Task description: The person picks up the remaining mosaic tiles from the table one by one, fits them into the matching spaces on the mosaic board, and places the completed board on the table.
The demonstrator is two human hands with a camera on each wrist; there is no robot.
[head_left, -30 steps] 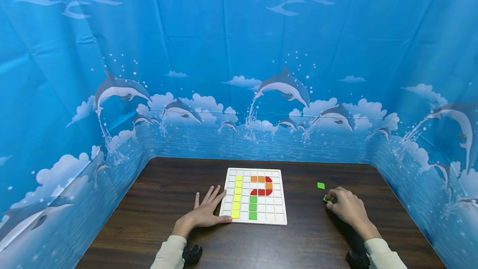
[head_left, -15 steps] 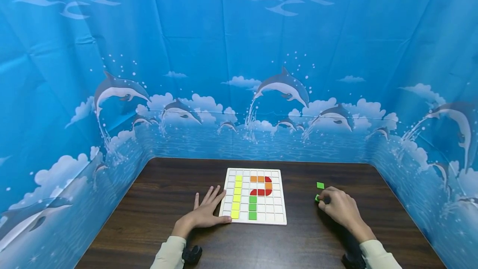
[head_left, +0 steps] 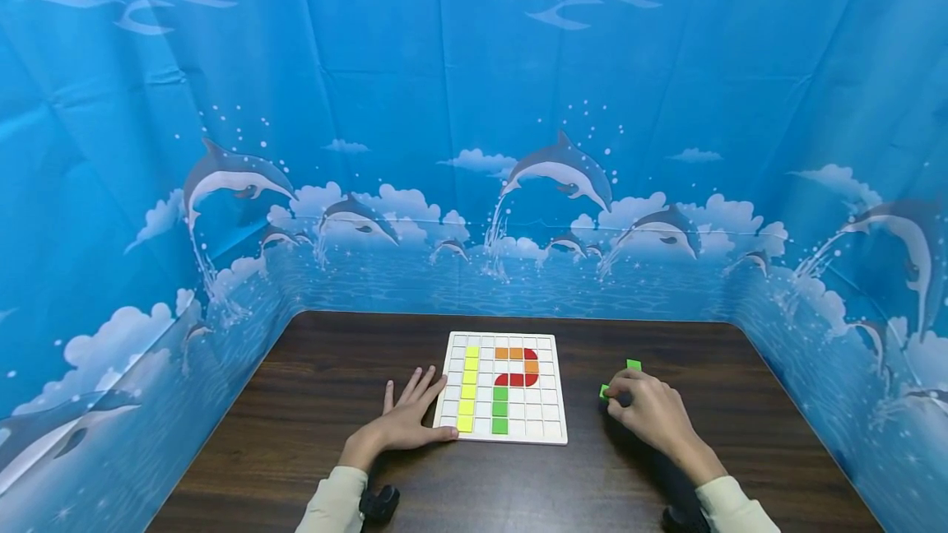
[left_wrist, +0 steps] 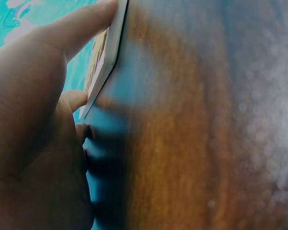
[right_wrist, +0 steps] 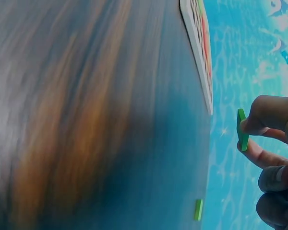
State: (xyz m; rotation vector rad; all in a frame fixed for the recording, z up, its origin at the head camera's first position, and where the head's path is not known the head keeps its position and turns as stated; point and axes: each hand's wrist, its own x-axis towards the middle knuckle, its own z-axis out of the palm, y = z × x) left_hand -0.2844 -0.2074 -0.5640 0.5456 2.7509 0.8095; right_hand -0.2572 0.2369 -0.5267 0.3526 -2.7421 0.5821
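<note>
My left hand [head_left: 403, 424] lies with fingers spread at the left side of a white grid board [head_left: 544, 410], thumb and fingertips touching its edge. On the board stand a column of yellow square tiles [head_left: 468, 391], a green column [head_left: 500, 408], and orange and red tiles [head_left: 516, 381] in a hooked shape. My right hand [head_left: 655, 410] pinches a green square tile [right_wrist: 243, 130] between thumb and finger, held above the table to the right of the board. Behind that hand lies another green tile [head_left: 634, 364], partly hidden by it in the head view.
The dark wood table [head_left: 311, 385] reaches back to a blue curtain [head_left: 415, 146] printed with dolphins, which encloses it at the back and both sides. A black wrist device [head_left: 379, 504] is strapped at the left wrist.
My right hand has moved left toward the board, carrying the green tile, and now overlaps the other green tile. My left hand stays at the board's edge.
</note>
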